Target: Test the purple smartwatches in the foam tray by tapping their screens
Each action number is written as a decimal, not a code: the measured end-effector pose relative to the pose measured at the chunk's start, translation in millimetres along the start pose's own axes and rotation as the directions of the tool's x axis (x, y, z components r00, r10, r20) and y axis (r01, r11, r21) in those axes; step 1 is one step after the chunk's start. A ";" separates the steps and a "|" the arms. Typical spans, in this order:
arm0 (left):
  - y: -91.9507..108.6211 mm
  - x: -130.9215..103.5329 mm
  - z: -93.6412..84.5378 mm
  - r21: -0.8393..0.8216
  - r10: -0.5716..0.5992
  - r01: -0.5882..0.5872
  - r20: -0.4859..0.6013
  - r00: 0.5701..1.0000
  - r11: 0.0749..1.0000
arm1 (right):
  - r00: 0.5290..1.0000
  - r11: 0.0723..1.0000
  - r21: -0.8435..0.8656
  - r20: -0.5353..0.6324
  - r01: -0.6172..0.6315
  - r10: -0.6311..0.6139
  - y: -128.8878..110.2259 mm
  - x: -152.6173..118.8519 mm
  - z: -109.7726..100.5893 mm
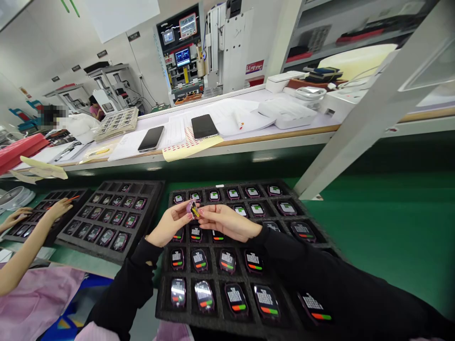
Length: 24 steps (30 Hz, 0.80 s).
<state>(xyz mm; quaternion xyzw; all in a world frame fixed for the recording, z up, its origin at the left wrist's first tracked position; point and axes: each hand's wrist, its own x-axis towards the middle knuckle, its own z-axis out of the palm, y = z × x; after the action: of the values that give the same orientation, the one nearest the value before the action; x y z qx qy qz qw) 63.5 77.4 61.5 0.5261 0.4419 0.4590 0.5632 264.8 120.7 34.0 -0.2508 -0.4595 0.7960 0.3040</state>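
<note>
Small purple watch casing [190, 208], up in the air over the ten o'clock part of the black foam tray [162, 289] on the green counter [384, 227]! Left hand [169, 224] has its grip pinched around it; right hand [225, 221] has fingertips at the yellow piece [195, 212] inside, clasping or just touching, can't tell. Danger here: a light fingertip hold could slip, dropping it onto the lit rounded-square watches [235, 298] around six o'clock. Pull too hard, and that yellow piece might bend or tear.
</note>
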 end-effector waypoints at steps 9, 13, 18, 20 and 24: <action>-11.8 -4.9 1.7 -0.075 -0.003 0.006 0.033 0.999 0.997 | 0.994 0.998 0.019 -0.089 0.061 -0.059 -3.4 -5.6 6.5; -15.7 -6.1 4.3 -0.100 0.027 -0.024 0.025 0.999 0.995 | 0.984 0.991 -0.065 -0.124 0.119 -0.127 -0.4 -2.3 9.5; -11.7 -11.5 11.4 -0.089 0.046 -0.049 -0.033 0.998 0.995 | 0.956 0.958 -0.227 -0.193 0.175 -0.221 3.5 8.3 5.8; -6.9 -12.5 13.0 -0.067 0.059 -0.064 -0.075 0.995 0.996 | 0.943 0.938 -0.291 -0.211 0.191 -0.257 1.2 10.1 4.7; 1.3 -5.0 1.3 0.011 0.101 -0.101 -0.177 0.979 0.995 | 0.925 0.904 -0.369 -0.220 0.216 -0.311 -11.8 5.6 -0.5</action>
<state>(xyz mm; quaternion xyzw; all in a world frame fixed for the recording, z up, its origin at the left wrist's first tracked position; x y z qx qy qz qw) 63.8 72.2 62.9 0.5056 0.4634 0.5315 0.4972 264.3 129.6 43.6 -0.3415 -0.5724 0.6140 0.4228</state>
